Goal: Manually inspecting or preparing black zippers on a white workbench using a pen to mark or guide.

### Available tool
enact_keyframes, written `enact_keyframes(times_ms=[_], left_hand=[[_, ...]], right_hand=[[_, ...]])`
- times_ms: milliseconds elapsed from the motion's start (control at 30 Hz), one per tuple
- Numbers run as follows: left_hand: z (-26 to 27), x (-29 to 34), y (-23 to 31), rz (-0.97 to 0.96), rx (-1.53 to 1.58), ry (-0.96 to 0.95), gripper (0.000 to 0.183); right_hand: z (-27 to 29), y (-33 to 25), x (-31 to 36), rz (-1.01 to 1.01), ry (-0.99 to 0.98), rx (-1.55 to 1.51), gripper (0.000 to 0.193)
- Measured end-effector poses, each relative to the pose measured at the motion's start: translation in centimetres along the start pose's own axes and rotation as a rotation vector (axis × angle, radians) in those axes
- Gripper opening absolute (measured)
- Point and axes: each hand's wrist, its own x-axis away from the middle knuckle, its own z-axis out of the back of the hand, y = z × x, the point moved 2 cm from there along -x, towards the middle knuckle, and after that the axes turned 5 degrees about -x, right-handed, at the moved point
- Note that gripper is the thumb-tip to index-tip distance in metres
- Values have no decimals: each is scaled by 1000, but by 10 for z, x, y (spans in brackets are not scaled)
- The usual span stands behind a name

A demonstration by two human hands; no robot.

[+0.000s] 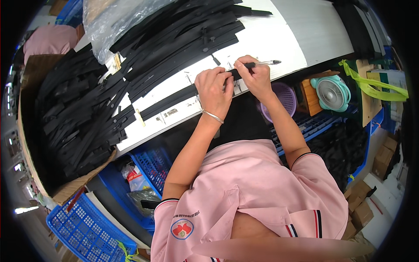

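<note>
My left hand (214,89), a metal bangle on its wrist, has its fingers bent over a long black strip (176,97) and grips it near the table's front edge. Close beside it on the right, my right hand (255,79) is closed round a pen (263,63) with a clear barrel and black grip, one end pointing right. The strip's end (235,74) reaches between both hands; whether the right fingers also touch it I cannot tell. Beyond my hands, many loose black strips (183,48) lie in overlapping rows on the white tabletop (279,43).
At the left stands a cardboard box (32,91) heaped with black strips. Clear plastic wrap (109,32) lies at the back. Below the table are blue baskets (89,227), a purple basket (283,102) and a small teal fan (331,92). Another person's pink clothing (50,40) shows far left.
</note>
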Motion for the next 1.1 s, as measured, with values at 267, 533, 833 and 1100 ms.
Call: enact_keyframes(times_ms=[267,533,833,1100], left_hand=[[-3,2,0,34,-26,18,11],[-3,2,-1,24,-11,31,11],[-3,2,-1,34,-21,27,10],[-4,2,-3,14,9,48,12]], right_hand=[[-2,-1,-2,-17,-75,117,16],[-2,-2,-2,-9,-92,142,14],[8,4,1,-62,-207,-56,13],[9,1,-1,98,-267,150,13]])
